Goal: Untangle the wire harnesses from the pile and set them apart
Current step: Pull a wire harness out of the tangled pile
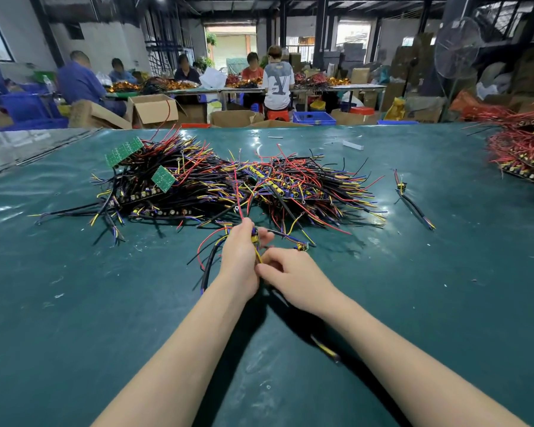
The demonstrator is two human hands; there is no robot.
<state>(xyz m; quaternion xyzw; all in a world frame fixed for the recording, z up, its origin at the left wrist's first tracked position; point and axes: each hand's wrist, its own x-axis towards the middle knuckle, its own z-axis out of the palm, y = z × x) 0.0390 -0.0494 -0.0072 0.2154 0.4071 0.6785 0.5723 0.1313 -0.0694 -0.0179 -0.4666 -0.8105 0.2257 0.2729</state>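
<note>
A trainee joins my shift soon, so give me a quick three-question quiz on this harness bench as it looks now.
1. True or false: the left hand grips a harness just in front of the pile.
2. Where does the lone harness, already set apart, lie? A) right of the pile B) left of the pile C) under the forearms
3. What colour are the two boards at the pile's left end?
Key: 1 true; 2 A; 3 green.

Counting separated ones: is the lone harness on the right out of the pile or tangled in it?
Out. The lone harness lies by itself on the green table, bare surface between it and the pile.
</note>
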